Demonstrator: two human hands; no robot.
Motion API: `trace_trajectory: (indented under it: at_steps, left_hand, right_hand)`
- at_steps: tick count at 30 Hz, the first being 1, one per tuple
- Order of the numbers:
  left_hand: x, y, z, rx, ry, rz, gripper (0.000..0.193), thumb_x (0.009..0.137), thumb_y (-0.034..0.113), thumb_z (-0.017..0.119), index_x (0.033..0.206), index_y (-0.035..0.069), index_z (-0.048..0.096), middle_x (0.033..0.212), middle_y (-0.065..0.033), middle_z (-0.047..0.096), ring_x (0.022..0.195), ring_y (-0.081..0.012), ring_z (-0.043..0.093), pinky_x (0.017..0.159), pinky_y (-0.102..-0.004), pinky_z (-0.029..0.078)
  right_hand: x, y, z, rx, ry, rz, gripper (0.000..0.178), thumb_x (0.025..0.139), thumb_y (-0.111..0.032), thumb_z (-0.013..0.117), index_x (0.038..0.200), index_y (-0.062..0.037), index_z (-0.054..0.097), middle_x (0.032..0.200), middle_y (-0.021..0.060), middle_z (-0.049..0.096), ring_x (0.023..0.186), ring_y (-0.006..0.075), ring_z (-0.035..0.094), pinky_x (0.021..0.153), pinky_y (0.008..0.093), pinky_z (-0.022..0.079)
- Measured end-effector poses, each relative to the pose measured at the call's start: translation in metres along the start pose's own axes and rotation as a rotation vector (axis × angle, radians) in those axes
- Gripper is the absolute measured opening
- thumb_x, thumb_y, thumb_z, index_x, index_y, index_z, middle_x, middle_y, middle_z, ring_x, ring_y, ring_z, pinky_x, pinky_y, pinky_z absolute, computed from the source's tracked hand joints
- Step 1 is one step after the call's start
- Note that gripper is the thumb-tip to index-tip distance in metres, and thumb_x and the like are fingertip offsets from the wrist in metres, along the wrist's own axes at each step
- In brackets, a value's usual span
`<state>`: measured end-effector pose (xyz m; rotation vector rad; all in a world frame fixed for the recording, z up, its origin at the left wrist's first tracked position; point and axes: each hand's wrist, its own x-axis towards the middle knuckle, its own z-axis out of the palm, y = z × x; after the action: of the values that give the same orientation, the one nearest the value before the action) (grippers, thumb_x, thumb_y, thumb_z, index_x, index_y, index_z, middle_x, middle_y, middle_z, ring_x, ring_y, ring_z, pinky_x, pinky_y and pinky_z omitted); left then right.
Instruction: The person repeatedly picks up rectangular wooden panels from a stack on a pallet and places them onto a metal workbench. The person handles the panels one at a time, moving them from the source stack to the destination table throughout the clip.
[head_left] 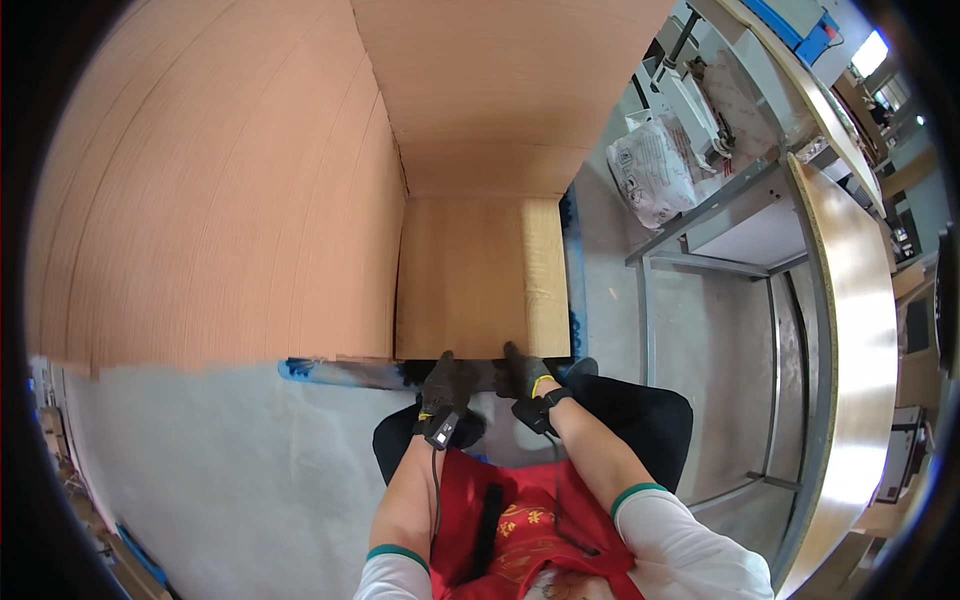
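In front of me lies a low stack topped by a light brown wood panel (462, 270), with a paler strip along its right side. My left hand (443, 388), in a dark glove, is at the panel's near edge, thumb pointing up onto it. Close by on the right, my gloved right hand (521, 376) has its thumb on the same edge. Both hands appear closed around that edge; the fingers below it are mostly hidden. Straps with small devices and cables sit on both wrists.
Tall stacks of pinkish-brown sheets (230, 200) rise at the left and behind (490, 100). A blue pallet (577, 275) shows beneath. At the right stand a metal-framed workbench (645, 310), a white printed bag (650, 172) and a wood-topped table (858, 350). Grey floor (220, 460) lies at the left.
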<state>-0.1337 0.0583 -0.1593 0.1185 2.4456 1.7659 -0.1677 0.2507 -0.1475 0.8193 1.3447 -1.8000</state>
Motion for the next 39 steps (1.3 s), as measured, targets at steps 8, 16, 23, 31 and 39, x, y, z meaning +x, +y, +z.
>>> trace_trajectory:
  at_steps: [8,16,23,31,39]
  left_hand:
    - [-0.081,-0.032,0.029,-0.597,0.155,-0.368,0.023,0.092,0.022,0.061,0.11,0.008,0.06,0.101,-0.0086,0.066,0.092,-0.0254,0.066,0.078,-0.0368,0.056]
    - [-0.162,0.028,0.072,0.339,-0.42,0.042,0.018,0.083,0.019,0.069,0.095,0.005,0.065,0.09,-0.0134,0.069,0.08,-0.0326,0.067,0.067,-0.043,0.052]
    - [-0.166,0.039,0.063,0.477,-0.268,0.282,0.021,0.075,0.022,0.074,0.089,0.008,0.066,0.09,-0.0134,0.068,0.088,-0.0388,0.064,0.073,-0.048,0.051]
    - [-0.169,0.041,0.057,0.581,-0.407,0.345,0.023,0.077,0.022,0.074,0.095,0.009,0.069,0.096,-0.0131,0.068,0.093,-0.0358,0.064,0.078,-0.0471,0.052]
    - [-0.149,0.08,0.063,0.421,-0.465,0.458,0.025,0.082,0.021,0.07,0.102,0.007,0.068,0.099,-0.0154,0.068,0.094,-0.0361,0.064,0.081,-0.0441,0.052]
  right_hand:
    - [-0.147,0.007,-0.017,-1.116,-0.355,-0.994,0.029,0.091,-0.012,0.056,0.116,-0.0022,0.064,0.111,0.0133,0.068,0.1,0.0263,0.066,0.088,0.0361,0.051]
    - [-0.254,0.013,-0.198,-0.004,-0.062,-0.984,0.04,0.097,-0.03,0.052,0.131,-0.01,0.057,0.131,0.0097,0.061,0.126,0.0293,0.054,0.112,0.046,0.038]
    - [-0.355,-0.017,-0.29,0.653,-0.426,-1.145,0.063,0.099,-0.054,0.043,0.138,-0.0041,0.051,0.138,0.0154,0.056,0.122,0.0337,0.056,0.112,0.0461,0.04]
    - [-0.441,-0.072,-0.262,0.796,-0.129,-1.329,0.082,0.091,-0.063,0.054,0.14,0.0029,0.045,0.136,0.0235,0.055,0.125,0.0372,0.053,0.111,0.0452,0.041]
    - [-0.419,-0.114,-0.368,0.919,0.06,-1.281,0.051,0.093,-0.04,0.066,0.122,0.0003,0.056,0.114,0.0188,0.066,0.103,0.0323,0.064,0.093,0.0427,0.054]
